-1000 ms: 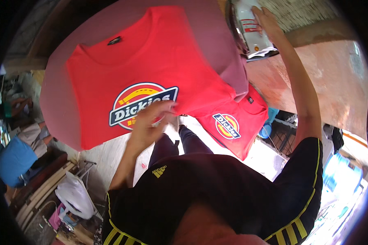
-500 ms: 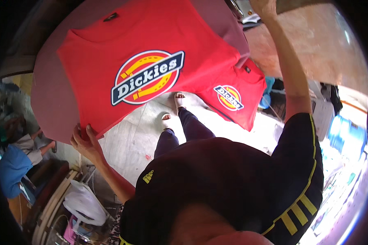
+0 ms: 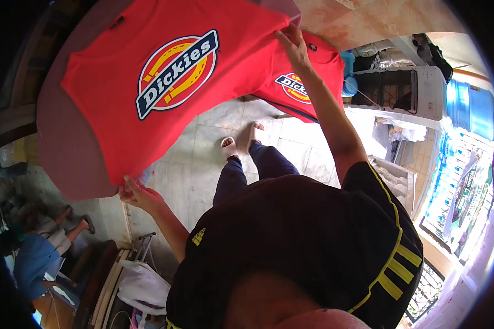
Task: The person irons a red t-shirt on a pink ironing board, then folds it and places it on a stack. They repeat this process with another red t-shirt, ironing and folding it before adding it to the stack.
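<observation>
mauve cloth (image 3: 66, 142) lies under our printed red shirt (image 3: 115, 98); our right hand (image 3: 295, 46) has just come to pinch its right corner while our left hand (image 3: 141, 196) pinches the near left one, so we now hold both ends.

Red shirt (image 3: 173, 77) partly beyond upper edge

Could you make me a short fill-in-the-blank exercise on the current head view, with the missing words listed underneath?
1. The left hand and the right hand hold the edges of a spread shirt coloured ____.
2. In the picture, a second shirt shows on the ____ side of the spread shirt.
3. The person's black top has broad stripes coloured ____.

Missing words: red; right; yellow.
</observation>
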`<state>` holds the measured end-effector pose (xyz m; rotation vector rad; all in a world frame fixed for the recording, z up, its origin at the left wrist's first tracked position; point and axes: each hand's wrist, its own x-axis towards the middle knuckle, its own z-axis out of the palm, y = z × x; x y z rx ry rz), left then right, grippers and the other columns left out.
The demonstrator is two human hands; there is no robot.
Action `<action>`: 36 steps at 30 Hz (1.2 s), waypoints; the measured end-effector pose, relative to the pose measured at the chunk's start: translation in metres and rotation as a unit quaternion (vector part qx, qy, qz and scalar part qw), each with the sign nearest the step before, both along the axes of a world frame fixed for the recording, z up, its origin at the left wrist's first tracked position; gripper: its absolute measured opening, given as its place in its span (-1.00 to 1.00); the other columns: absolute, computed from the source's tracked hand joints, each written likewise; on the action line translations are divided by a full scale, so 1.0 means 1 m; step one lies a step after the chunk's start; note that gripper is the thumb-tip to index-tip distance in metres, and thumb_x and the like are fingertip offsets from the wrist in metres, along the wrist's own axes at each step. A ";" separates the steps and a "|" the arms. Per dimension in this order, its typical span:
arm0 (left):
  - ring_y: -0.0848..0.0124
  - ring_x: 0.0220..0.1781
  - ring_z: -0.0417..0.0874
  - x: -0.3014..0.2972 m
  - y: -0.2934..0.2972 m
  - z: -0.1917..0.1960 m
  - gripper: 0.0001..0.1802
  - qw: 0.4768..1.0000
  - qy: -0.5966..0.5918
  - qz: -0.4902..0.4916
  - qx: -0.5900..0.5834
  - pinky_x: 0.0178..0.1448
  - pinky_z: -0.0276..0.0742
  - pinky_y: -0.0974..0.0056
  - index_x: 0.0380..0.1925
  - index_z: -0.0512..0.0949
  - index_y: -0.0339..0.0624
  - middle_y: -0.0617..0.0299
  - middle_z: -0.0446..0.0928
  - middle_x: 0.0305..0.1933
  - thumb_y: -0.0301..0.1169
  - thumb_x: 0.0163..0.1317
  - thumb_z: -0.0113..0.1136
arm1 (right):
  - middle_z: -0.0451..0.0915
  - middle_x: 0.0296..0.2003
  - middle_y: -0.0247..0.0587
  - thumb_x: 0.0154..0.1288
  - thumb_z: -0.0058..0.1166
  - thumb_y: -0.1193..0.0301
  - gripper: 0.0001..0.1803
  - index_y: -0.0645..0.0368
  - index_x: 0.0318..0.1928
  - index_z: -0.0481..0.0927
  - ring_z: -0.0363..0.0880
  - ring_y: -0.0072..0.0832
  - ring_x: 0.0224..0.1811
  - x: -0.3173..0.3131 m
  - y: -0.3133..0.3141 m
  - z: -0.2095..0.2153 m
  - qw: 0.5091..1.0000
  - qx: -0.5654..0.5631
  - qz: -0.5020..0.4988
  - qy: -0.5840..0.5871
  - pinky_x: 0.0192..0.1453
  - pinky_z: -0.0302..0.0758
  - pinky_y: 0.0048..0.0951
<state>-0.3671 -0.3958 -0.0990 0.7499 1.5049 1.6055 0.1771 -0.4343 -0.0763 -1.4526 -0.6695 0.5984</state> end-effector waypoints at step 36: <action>0.47 0.05 0.60 0.254 -0.040 0.157 -0.74 0.663 0.319 -0.677 0.016 0.22 0.45 0.34 0.04 0.61 -0.33 0.23 0.64 0.03 -0.55 0.41 0.10 | 0.70 -0.17 -0.18 0.48 0.12 0.50 -0.78 0.32 0.05 0.56 0.68 -0.53 -0.17 0.103 -0.524 0.122 0.971 0.003 -0.205 0.124 -0.01 0.63 -0.52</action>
